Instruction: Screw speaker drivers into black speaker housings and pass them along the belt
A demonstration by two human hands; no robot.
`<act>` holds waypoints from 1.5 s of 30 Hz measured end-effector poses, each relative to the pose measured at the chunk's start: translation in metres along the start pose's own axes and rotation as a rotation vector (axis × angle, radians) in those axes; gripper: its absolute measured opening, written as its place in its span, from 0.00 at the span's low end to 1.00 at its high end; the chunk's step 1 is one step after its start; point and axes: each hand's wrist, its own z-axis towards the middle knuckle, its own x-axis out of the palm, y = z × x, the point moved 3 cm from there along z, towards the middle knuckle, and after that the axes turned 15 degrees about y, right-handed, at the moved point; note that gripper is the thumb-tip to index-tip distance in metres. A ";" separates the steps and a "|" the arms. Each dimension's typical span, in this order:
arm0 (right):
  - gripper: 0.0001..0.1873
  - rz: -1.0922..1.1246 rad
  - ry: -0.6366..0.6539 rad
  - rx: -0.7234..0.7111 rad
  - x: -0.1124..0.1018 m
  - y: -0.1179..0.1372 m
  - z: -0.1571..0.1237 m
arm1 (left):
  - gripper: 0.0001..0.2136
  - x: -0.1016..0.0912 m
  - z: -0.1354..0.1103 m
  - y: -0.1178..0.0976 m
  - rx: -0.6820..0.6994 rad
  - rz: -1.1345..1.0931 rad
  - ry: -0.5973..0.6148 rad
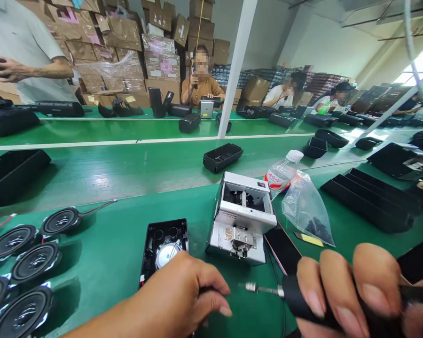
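Observation:
My right hand [356,291] is closed around a black electric screwdriver [296,300] whose metal bit [259,288] points left, level with the table. My left hand [183,295] rests over the near end of a black speaker housing [164,246] with a round driver magnet showing inside; its fingers are curled and what they pinch is hidden. Just behind the bit stands a white screw feeder machine [241,220] with an open top.
Several loose speaker drivers [35,260] lie at the left. A water bottle [282,173], a clear plastic bag [306,206], a dark phone [284,249] and black trays [370,199] lie to the right. Black housings [223,157] ride the green conveyor [127,164]. Other people work across it.

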 end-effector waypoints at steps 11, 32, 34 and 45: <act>0.33 -0.353 -0.008 -0.126 0.044 -0.042 0.003 | 0.21 -0.079 0.052 -0.058 0.440 0.509 -0.530; 0.18 0.003 0.206 0.199 0.093 -0.035 -0.023 | 0.21 -0.016 -0.062 0.110 0.098 0.111 -0.628; 0.14 -0.007 0.175 0.196 0.110 -0.040 -0.022 | 0.20 -0.015 -0.061 0.109 0.097 0.093 -0.635; 0.32 0.121 0.113 0.265 0.119 -0.072 -0.034 | 0.24 -0.013 -0.060 0.108 0.106 0.123 -0.619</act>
